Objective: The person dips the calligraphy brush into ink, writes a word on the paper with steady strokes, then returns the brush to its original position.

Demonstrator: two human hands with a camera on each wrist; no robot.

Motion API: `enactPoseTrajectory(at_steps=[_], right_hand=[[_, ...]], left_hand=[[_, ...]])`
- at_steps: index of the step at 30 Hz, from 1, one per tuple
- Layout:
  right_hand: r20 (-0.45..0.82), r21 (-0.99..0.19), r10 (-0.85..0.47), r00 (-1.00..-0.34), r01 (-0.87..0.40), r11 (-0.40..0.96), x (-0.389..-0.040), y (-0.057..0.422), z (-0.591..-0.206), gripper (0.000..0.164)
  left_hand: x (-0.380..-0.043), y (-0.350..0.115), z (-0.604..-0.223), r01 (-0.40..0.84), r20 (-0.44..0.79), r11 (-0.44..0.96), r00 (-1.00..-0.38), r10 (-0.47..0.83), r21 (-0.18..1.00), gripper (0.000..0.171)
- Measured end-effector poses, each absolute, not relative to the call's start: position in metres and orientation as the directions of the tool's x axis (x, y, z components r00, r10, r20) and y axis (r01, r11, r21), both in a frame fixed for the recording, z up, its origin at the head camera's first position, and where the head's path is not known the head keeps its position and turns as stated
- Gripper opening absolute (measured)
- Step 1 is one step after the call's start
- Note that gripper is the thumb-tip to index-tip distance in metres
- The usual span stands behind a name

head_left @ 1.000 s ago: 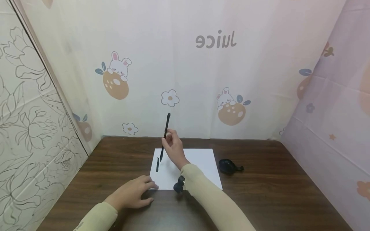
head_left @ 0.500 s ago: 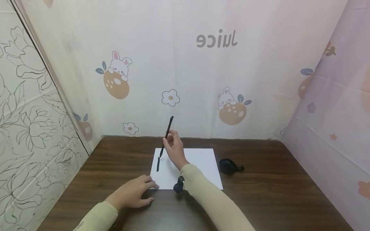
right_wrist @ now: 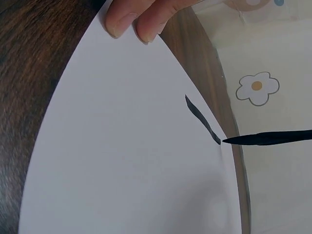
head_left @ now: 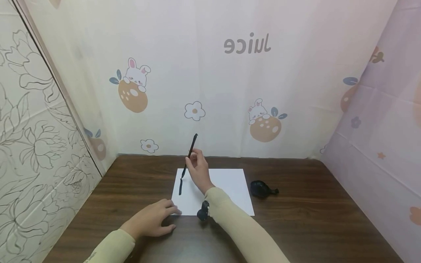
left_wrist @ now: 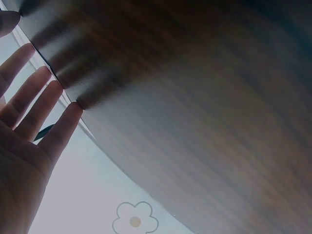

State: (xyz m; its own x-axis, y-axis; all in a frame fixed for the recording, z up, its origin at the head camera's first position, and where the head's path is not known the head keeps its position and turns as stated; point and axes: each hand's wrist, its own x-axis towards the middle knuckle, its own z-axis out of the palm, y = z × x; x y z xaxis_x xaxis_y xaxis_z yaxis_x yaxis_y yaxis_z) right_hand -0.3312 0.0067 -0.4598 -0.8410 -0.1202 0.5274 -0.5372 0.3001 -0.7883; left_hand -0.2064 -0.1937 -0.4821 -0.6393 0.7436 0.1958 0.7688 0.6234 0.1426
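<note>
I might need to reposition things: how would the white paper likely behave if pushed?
The white paper looks thin and flat, so it would probably slide lightly or buckle. The left hand rests at its near-left corner, which might make it pivot there. The black stroke looks like ink, so it could smear if wet.

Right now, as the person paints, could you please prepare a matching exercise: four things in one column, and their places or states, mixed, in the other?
1. brush
2. paper
3. left hand
4. black dish

A. on the table, right of the paper
B. held by the right hand
C. at the paper's near left corner
D. white, with one dark stroke

Pairs: 1-B, 2-D, 3-C, 4-A
</note>
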Motion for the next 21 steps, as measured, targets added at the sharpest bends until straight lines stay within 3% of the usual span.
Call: enactPoseTrajectory(at_steps=[21], right_hand=[[0.517, -0.775, -0.162, -0.840, -0.540, 0.329, -0.3337, 0.0069, -0.4606, 0.036]], left_hand=[[-0.2046, -0.1925, -0.4789, 0.747, 0.161, 0.645, -0.665, 0.729, 0.161, 0.034]])
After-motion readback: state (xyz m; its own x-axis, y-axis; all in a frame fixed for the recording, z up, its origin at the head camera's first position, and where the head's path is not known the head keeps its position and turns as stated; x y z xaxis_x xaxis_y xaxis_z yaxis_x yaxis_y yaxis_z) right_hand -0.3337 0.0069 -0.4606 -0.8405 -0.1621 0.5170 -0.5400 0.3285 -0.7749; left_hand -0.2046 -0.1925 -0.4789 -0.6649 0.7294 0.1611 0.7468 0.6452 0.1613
